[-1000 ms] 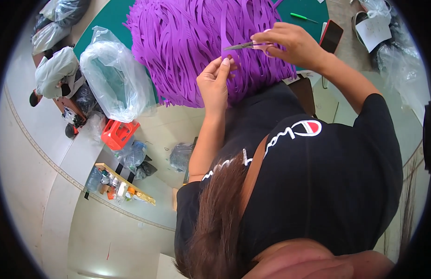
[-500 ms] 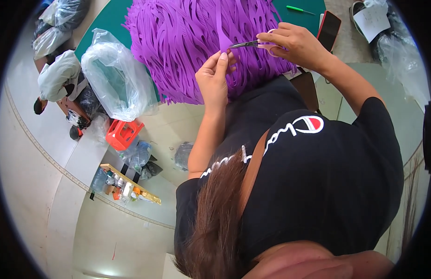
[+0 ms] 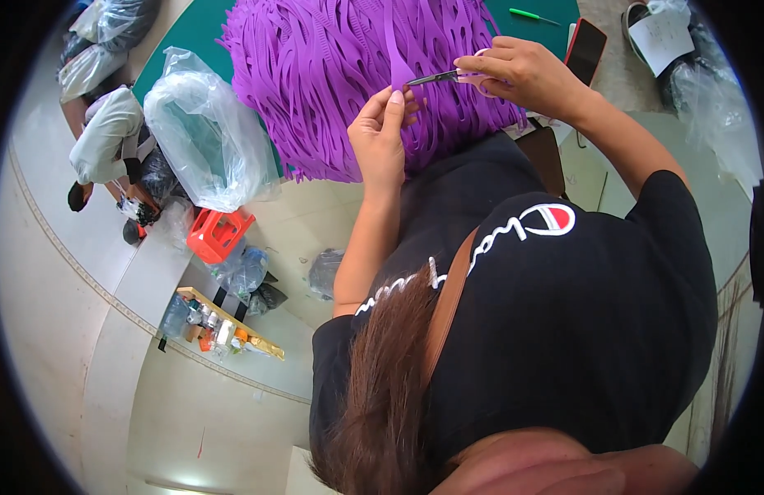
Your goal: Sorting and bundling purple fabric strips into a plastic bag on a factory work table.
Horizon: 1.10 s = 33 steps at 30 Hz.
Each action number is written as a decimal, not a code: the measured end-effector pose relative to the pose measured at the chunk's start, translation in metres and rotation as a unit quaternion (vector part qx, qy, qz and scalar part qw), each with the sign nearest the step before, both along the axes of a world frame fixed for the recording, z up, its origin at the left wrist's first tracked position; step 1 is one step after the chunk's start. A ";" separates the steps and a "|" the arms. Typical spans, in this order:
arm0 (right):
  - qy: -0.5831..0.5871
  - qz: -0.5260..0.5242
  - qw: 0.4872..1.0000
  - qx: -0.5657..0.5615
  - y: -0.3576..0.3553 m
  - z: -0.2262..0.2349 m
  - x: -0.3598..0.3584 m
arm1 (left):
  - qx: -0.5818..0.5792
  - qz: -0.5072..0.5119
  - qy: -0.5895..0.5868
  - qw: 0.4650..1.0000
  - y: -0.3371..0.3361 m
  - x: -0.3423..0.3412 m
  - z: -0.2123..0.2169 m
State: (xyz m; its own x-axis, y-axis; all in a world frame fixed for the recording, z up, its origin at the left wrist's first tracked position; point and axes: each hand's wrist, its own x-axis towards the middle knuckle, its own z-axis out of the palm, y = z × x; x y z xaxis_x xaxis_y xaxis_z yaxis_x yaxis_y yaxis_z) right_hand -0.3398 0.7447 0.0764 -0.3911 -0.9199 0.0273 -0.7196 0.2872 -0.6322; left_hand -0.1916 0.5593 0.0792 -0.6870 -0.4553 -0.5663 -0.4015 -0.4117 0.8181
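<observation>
A big heap of purple rubbery straps (image 3: 316, 91), long and slotted, covers much of the green table (image 3: 177, 40). My left hand (image 3: 378, 136) pinches the end of one purple strap (image 3: 399, 70) at the heap's near side, thumb on top. In my right hand (image 3: 534, 78) is a small pair of scissors (image 3: 435, 78) with pale pink handles, its fingers through the loops. The blades point left and their tips meet the strap just beside my left fingertips. They look nearly closed; whether strap lies between them is too small to tell.
An open clear plastic bag (image 3: 209, 140) stands at the table's left edge, above a red stool (image 3: 219, 235). A phone (image 3: 585, 51) and a green-handled tool (image 3: 533, 16) lie on the far right. At far left, a person (image 3: 108, 136) bends over bags.
My hands and the scissors keep almost the same place at the strap end. The person at far left has shifted slightly.
</observation>
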 end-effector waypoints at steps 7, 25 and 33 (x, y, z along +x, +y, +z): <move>-0.015 -0.001 1.000 -0.017 -0.001 -0.003 -0.002 | -0.001 -0.008 0.004 1.000 -0.001 0.001 -0.002; -0.122 -0.021 0.991 -0.051 0.001 -0.015 -0.009 | 0.011 -0.037 0.015 0.999 -0.004 0.001 -0.005; -0.059 -0.296 0.892 -0.338 0.007 -0.144 -0.041 | -0.101 -0.019 0.058 0.993 -0.003 -0.004 -0.020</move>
